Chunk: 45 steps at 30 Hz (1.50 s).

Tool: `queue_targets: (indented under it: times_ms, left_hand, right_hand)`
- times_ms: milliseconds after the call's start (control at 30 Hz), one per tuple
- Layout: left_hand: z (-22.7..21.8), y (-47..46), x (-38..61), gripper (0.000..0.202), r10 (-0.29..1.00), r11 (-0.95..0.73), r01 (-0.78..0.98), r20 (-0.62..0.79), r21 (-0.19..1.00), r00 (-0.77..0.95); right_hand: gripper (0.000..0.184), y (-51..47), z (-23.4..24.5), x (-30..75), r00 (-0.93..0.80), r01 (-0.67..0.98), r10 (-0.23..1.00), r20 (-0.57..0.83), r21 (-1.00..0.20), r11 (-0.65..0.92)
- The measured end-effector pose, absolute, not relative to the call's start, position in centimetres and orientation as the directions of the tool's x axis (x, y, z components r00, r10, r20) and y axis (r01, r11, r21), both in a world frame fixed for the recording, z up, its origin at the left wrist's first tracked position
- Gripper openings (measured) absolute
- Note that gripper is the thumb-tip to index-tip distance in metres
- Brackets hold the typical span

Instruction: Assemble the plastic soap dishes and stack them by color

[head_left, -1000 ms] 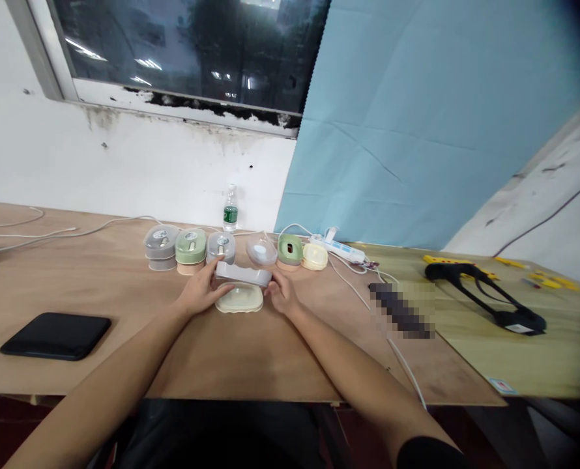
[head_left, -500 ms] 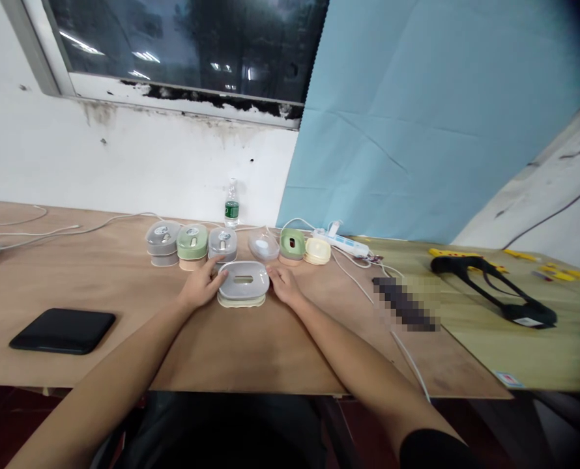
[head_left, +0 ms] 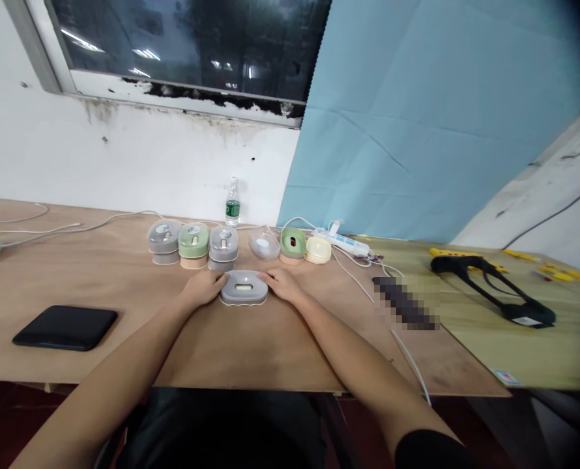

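A grey rounded box lid point(head_left: 244, 281) with a slot in its middle sits low on its scalloped cream-edged base point(head_left: 244, 302), in front of me on the table. My left hand point(head_left: 206, 286) is closed on the lid's left end, with the thumb towards the top. At the right end, my right hand point(head_left: 281, 284) grips the rim in the same way. Most of the fingers are hidden behind the lid's sides. Just behind my left hand stands a grey lidded box point(head_left: 223, 244) with a clear cover.
Behind are another grey box point(head_left: 163, 241), a green one point(head_left: 193, 245), a clear cover point(head_left: 264, 243), an open green box point(head_left: 292, 245), a cream container point(head_left: 318, 249), a bottle point(head_left: 232, 203) and a power strip point(head_left: 346, 244). A black tablet-like object point(head_left: 66, 327) lies left.
The grey lid has gone down onto its base, both hands moving with it. Little of the base shows below the lid now. The other things stay put.
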<state>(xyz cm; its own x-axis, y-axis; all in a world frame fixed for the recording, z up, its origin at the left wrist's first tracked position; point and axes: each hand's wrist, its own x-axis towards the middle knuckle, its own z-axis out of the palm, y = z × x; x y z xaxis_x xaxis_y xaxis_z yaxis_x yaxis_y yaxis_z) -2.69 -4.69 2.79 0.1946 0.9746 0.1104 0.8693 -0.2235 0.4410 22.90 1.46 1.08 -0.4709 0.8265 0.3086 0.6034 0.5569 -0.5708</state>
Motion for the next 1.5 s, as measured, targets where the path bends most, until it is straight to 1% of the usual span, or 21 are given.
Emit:
queue_targets:
  times_ms: [167,333,433,533,600,700,800,867,1000,1100,1200,1300,1367,1500]
  left_hand:
    - [2.9,-4.5,-2.6,0.048,0.986,-0.165,0.895,0.058,0.415,0.154]
    - [2.7,-4.5,-2.4,0.046,0.991,-0.133,0.929,0.039,0.347,0.127]
    - [2.6,-4.6,-2.3,0.046,0.991,-0.136,0.93,0.046,0.342,0.128]
    - [2.5,-4.7,-2.2,0.045,0.987,-0.157,0.92,0.08,0.359,0.137]
    - [2.4,-4.7,-2.1,0.047,0.986,-0.163,0.918,0.085,0.361,0.141]
    - [2.4,-4.7,-2.0,0.053,0.987,-0.156,0.92,0.092,0.358,0.132]
    - [2.4,-4.7,-1.9,0.057,0.989,-0.144,0.922,0.097,0.361,0.116]
    - [2.4,-4.8,-1.9,0.059,0.989,-0.143,0.92,0.098,0.364,0.115]
    - [2.5,-4.9,-2.1,0.06,0.983,-0.179,0.908,0.098,0.379,0.153]
    - [2.4,-4.9,-2.3,0.059,0.979,-0.203,0.9,0.108,0.385,0.174]
    - [2.4,-4.9,-2.3,0.058,0.977,-0.211,0.898,0.105,0.386,0.184]
    - [2.4,-4.9,-2.4,0.056,0.973,-0.231,0.893,0.107,0.387,0.205]
    - [2.4,-4.9,-2.4,0.056,0.972,-0.235,0.895,0.109,0.38,0.209]
    - [2.3,-4.8,-2.2,0.055,0.981,-0.192,0.911,0.102,0.365,0.166]
  right_hand:
    - [0.055,1.8,0.8,22.7,-0.387,0.665,0.862,0.328,-0.548,0.507]
    - [0.054,2.4,0.6,22.5,-0.345,0.717,0.895,0.284,-0.536,0.447]
    - [0.052,2.4,0.4,22.4,-0.33,0.728,0.901,0.281,-0.532,0.433]
    - [0.044,2.4,0.2,22.5,-0.284,0.693,0.89,0.356,-0.565,0.447]
    - [0.042,2.6,0.1,22.6,-0.242,0.664,0.877,0.416,-0.588,0.462]
    - [0.05,3.6,-0.2,22.7,-0.188,0.653,0.863,0.469,-0.597,0.466]
    - [0.055,5.0,-0.6,22.7,-0.164,0.673,0.875,0.455,-0.597,0.437]
    - [0.05,5.7,-0.9,22.7,-0.17,0.679,0.884,0.436,-0.598,0.425]
    - [0.036,6.2,-1.4,22.8,-0.198,0.645,0.876,0.44,-0.614,0.454]
    - [0.027,6.1,-1.5,22.9,-0.154,0.611,0.871,0.467,-0.647,0.456]
    - [0.023,5.8,-1.2,23.0,-0.089,0.593,0.86,0.503,-0.667,0.451]
    - [0.023,5.3,-0.6,23.2,-0.02,0.567,0.824,0.566,-0.673,0.475]
    - [0.026,4.7,-0.3,23.3,0.027,0.528,0.788,0.615,-0.678,0.511]
    - [0.031,3.3,-0.1,23.6,0.062,0.449,0.741,0.669,-0.682,0.578]
